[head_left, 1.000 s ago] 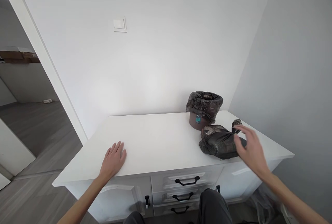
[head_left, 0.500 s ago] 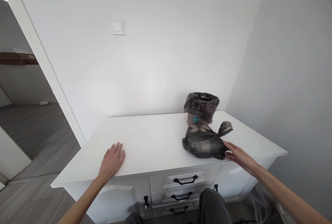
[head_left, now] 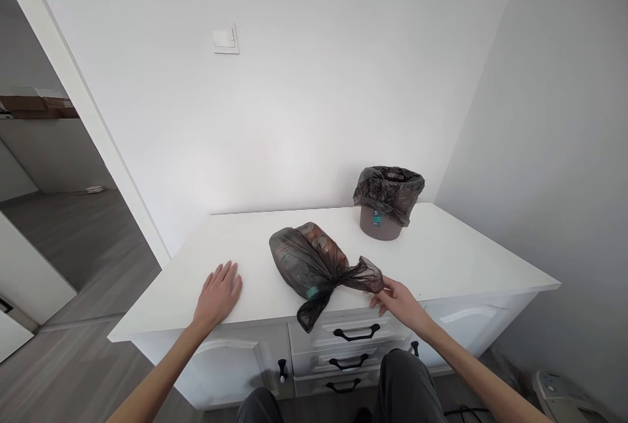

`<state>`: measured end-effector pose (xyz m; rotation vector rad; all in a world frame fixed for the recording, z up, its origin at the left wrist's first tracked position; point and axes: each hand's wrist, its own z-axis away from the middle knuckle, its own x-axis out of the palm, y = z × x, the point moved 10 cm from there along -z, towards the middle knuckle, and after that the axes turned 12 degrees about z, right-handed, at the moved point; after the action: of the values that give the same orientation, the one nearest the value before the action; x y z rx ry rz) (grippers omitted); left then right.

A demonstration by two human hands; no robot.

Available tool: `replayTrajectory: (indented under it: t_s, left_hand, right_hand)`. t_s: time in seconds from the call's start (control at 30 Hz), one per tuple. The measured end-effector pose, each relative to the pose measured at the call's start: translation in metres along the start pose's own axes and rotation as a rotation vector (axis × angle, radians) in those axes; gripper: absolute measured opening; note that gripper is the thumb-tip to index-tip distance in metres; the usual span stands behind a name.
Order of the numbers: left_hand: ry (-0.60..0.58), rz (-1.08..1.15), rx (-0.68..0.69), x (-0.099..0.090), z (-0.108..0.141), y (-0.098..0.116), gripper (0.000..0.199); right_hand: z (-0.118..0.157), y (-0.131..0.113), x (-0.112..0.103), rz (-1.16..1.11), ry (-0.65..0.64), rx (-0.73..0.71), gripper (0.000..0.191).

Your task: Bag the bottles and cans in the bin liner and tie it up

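A dark translucent garbage bag (head_left: 297, 263), gathered tight near one end, lies on the white cabinet top (head_left: 471, 253). Rounded items show dimly through its plastic, but I cannot tell what they are. My right hand (head_left: 398, 302) is closed on the loose tail at the bag's right side, by the front edge. One short end of the bag hangs over that edge. Well to the left, my left hand (head_left: 218, 293) rests palm down on the surface, fingers stretched out, holding nothing.
Behind the bag, near the wall, stands a brown trash bin (head_left: 380, 227) lined with another dark bag. Below are drawers with black handles (head_left: 356, 333). Walls border the back and right; a doorway opens at left. A pale appliance (head_left: 564, 397) sits low at right.
The garbage bag has shifted left, away from the front of the bin, and turned so its gathered end faces right. My right hand has moved left with it. My left hand stays flat.
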<state>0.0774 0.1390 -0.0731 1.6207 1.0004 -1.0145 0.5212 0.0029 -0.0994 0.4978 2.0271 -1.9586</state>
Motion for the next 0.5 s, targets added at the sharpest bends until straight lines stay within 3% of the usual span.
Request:
replayTrajectory:
  t_s: [0.17,0.37,0.43,0.5]
  left_hand:
    - [0.032,0.029,0.023,-0.002,0.000,0.002,0.064]
    - [0.107,0.104,0.069,-0.012,0.007,0.008,0.057]
    - [0.160,0.157,0.159,-0.022,0.014,0.026,0.049]
    - [0.256,0.216,0.305,-0.040,0.027,0.060,0.038]
  right_hand:
    - [-0.011,-0.029,0.018,0.137,0.061,-0.173,0.020]
    - [-0.026,-0.036,0.053,-0.096,0.076,-0.272,0.047]
    - [-0.028,-0.036,0.054,-0.082,0.093,-0.303,0.045]
    - [-0.028,-0.037,0.054,-0.067,0.089,-0.332,0.044]
